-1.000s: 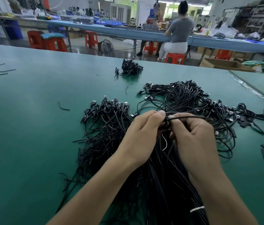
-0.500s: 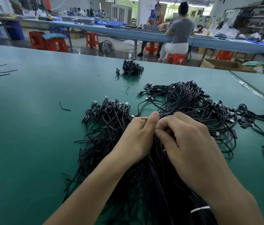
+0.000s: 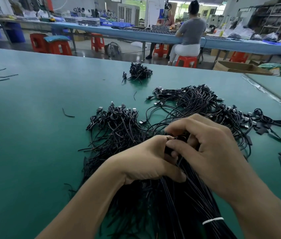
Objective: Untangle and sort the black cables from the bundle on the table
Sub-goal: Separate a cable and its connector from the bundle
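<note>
Our left grip (image 3: 144, 161) and right grip (image 3: 212, 152) both pinch thin, glossy black cables (image 3: 179, 195) atop the tangled bundle (image 3: 119, 131) on the smooth green desk (image 3: 32, 152).

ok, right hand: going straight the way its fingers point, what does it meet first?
Probably the left hand: the right hand points its fingers left, close against the left's fingers, both gripping cables. Whether they touch is unclear.

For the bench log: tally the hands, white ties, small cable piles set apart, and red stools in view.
Hands, left hand and right hand, both gripping the cable bundle: 2
White tie: 1
Small cable pile set apart: 1
Red stools: 6
Total: 10
</note>
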